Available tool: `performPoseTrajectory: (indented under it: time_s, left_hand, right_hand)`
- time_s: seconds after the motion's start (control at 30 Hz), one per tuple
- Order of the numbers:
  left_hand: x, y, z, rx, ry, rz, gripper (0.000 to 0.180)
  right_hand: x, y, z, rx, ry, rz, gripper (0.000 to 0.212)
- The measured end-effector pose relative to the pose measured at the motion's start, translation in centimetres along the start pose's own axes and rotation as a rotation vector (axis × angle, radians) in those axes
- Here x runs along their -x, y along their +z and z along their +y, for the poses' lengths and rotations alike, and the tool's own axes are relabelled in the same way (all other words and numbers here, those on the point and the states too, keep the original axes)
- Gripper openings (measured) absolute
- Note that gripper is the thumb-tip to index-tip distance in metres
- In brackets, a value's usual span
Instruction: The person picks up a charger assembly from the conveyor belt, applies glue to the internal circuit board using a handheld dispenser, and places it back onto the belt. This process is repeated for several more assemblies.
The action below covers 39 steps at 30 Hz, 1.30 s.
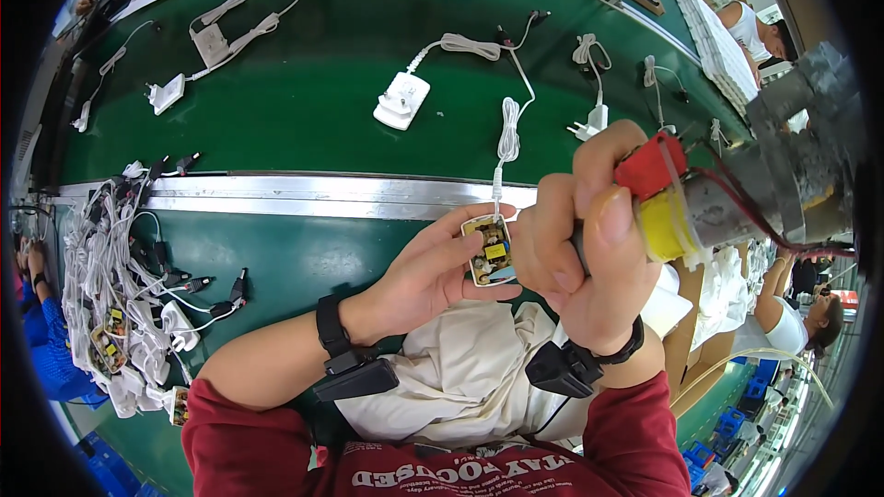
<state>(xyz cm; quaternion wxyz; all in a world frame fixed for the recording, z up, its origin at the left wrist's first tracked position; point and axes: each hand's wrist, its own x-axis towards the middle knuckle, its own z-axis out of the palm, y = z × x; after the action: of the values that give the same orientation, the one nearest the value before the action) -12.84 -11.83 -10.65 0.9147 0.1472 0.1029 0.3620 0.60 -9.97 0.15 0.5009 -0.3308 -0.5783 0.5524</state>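
My left hand (419,267) grips an open power adapter (491,253), its circuit board and a yellow component facing up. A white cable (497,182) runs from its far end to a tied bundle on the green belt. Close above, my right hand (589,239) is closed round a grey cylindrical tool (732,207) with a red switch (652,166) and yellow tape (665,228). The tool's working end is hidden behind my fingers, so I cannot tell whether it touches the board.
A heap of white adapters and cables (110,258) lies at the left. Along the far belt (304,120) sit several adapters, including a white one (402,101). A metal rail (322,198) separates belt and bench. White cloth (451,359) covers my lap; co-workers sit at the right.
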Motion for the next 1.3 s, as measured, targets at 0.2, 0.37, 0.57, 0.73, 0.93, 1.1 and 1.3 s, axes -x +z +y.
performPoseTrajectory:
  time_s: [0.2, 0.37, 0.57, 0.73, 0.93, 1.1, 1.3]
  left_hand:
    - [0.0, -0.2, 0.0, 0.02, -0.004, -0.005, 0.043]
    - [-0.5, 0.3, -0.1, 0.015, -0.016, 0.008, 0.044]
    - [-1.6, 2.3, -0.1, -0.045, -0.007, 0.025, 0.043]
    - [-6.6, 5.2, 3.8, -0.772, 0.215, 0.057, 0.031]
    - [-12.3, 9.6, 4.0, -1.33, 0.498, 0.068, 0.037]
    - [-14.0, 6.3, 2.5, -1.877, 0.652, 0.155, 0.041]
    - [-11.9, 8.2, 5.1, -2.554, 0.661, 0.438, 0.041]
  right_hand:
    - [0.4, -0.3, -0.2, -0.094, 0.078, 0.087, 0.024]
    - [0.3, -0.8, -0.8, -0.069, 0.064, 0.184, 0.029]
    - [0.4, -1.0, -2.7, -0.025, 0.028, 0.174, 0.034]
    - [0.8, -0.3, -4.6, 0.02, -0.012, 0.069, 0.038]
    - [1.4, 0.4, -6.6, -0.043, 0.065, 0.092, 0.036]
    - [1.5, 0.1, -7.1, -0.058, 0.051, 0.069, 0.034]
    - [1.5, -1.5, -7.5, -0.079, 0.032, 0.106, 0.032]
